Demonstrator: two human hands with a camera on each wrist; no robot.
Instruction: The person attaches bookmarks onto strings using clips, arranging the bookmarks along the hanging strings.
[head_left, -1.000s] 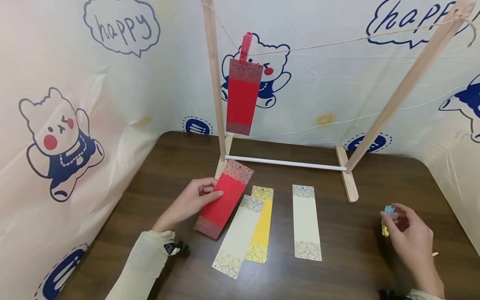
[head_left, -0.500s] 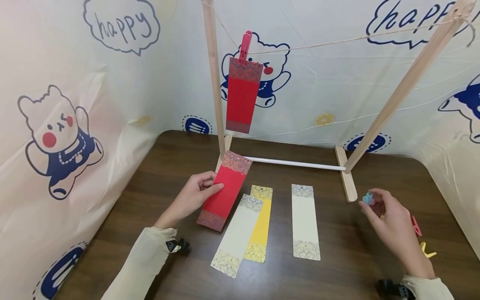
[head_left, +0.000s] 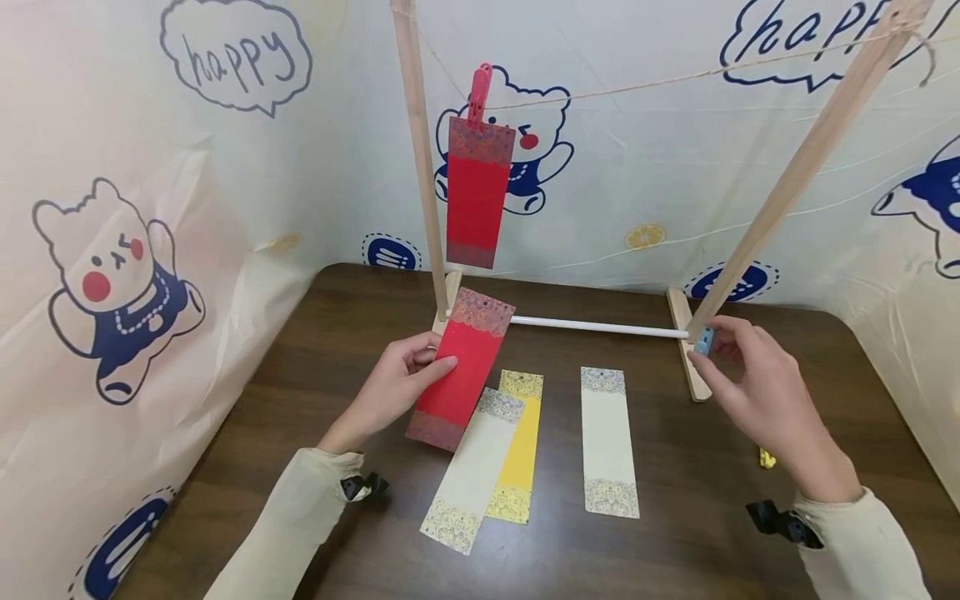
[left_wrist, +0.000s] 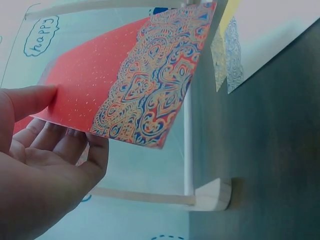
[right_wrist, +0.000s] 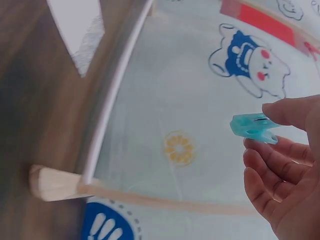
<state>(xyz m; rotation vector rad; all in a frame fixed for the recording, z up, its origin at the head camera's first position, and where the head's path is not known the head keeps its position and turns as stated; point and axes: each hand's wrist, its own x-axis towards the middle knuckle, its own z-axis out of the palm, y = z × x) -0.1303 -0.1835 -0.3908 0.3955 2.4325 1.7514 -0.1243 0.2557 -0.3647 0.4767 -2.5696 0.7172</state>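
My left hand (head_left: 397,379) pinches a red bookmark (head_left: 467,367) by its left edge, tilted above the table. In the left wrist view the thumb lies on the front of the red bookmark (left_wrist: 90,80), fingers behind. My right hand (head_left: 765,392) pinches a blue clothespin (head_left: 703,340) between thumb and fingers, near the right post's foot. The right wrist view shows the same blue clothespin (right_wrist: 252,127) by its handle end. Another red bookmark (head_left: 476,196) hangs from the string (head_left: 600,93) by a red clothespin (head_left: 478,93).
On the table (head_left: 675,550) lie a white bookmark (head_left: 472,475) overlapping a yellow bookmark (head_left: 519,450), and a separate white bookmark (head_left: 609,446). A wooden frame with a right post (head_left: 802,167) and a white crossbar (head_left: 600,325) stands behind. A yellow clip (head_left: 767,458) is partly hidden by the right arm.
My right hand has moved left and up toward the frame, carrying the blue clothespin from the right side of the table. My left hand has raised the red bookmark slightly, up and right.
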